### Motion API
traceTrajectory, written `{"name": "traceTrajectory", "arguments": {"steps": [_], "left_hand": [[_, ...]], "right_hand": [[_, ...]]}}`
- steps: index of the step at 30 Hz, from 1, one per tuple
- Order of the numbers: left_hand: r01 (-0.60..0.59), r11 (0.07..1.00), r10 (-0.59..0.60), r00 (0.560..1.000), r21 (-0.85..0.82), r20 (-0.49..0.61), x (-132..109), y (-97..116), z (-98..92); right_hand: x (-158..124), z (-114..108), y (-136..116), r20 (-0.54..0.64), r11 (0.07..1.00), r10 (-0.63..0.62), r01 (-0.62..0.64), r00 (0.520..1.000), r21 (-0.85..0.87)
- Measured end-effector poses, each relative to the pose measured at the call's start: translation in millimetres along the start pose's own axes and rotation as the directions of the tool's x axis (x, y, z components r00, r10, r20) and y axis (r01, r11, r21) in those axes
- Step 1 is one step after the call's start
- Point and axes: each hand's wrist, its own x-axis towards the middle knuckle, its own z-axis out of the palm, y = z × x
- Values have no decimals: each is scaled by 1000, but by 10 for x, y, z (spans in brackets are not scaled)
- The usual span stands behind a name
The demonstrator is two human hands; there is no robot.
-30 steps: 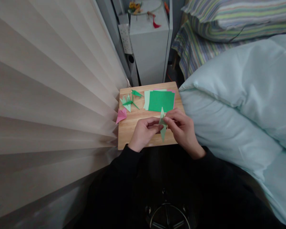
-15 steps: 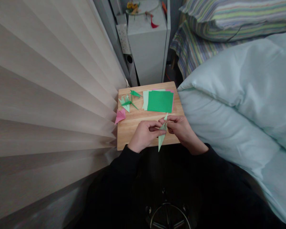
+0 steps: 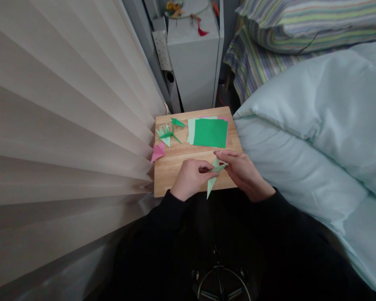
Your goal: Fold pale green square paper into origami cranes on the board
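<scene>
Two dark sleeves [image 3: 163,217] reached forward, and the hands met over the near part of a small wooden table [image 3: 171,173]. The left hand [image 3: 189,176] pinched a light green folded paper [image 3: 218,168] between thumb and fingers, just above the tabletop, with one long point of it slanting down past the table's near edge. The right hand [image 3: 242,172] was at the paper's other side, fingers partly bent; whether it gripped the paper, I could not tell. Beyond the left hand, near the table's left edge, lay a pink folded piece [image 3: 158,151], then green folded shapes [image 3: 177,122] close together. A green sheet [image 3: 210,133] lay on top of pale green and pink ones. A curtain [image 3: 81,104] hung at left, a pale blue quilt [image 3: 303,108] lay at right, and a white cabinet [image 3: 192,69] stood behind.
</scene>
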Motion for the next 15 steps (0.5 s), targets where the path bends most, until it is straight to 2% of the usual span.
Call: {"name": "traceTrajectory", "arguments": {"steps": [3, 7, 9, 11, 15], "left_hand": [[45, 999, -44, 998, -10, 47, -2, -9, 5], [181, 970, -182, 983, -163, 10, 11, -17, -26], [249, 932, -260, 965, -263, -8, 19, -2, -44], [267, 908, -291, 956, -324, -26, 22, 21, -50], [207, 911, -240, 969, -356, -53, 13, 42, -42]], "right_hand": [[70, -97, -54, -104, 997, -71, 68, 992, -35], [86, -118, -104, -178, 969, -218, 191, 960, -159], [56, -69, -107, -143, 946, -258, 220, 956, -238], [14, -7, -102, -66, 910, -294, 258, 953, -325], [-56, 76, -95, 136, 866, -284, 315, 949, -389]]}}
